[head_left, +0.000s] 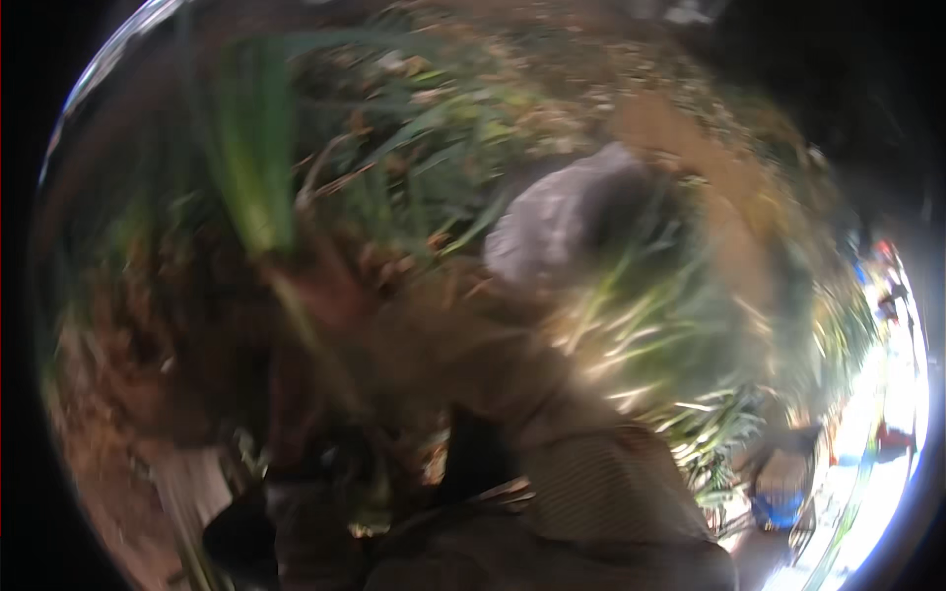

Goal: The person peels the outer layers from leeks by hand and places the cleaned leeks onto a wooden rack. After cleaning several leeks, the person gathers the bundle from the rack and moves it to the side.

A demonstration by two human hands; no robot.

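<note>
The whole view is smeared by motion. A bunch of long green leaves (258, 167), paler toward the base, stands upright at the left. My right hand (333, 288), at the end of a tan sleeve, is closed at the base of this leafy plant. A thin pale stem runs down below it. Lower down, a dim reddish shape above a dark sleeve looks like my left hand (293, 399); its fingers are lost in shadow and blur.
A pale, rounded lump (552, 222) lies beyond my right arm. Grassy green plants (424, 148) and dry brown litter (108, 345) surround me. A bare earth strip (729, 217) runs at the right. A container with a blue lower part (780, 492) stands at the lower right.
</note>
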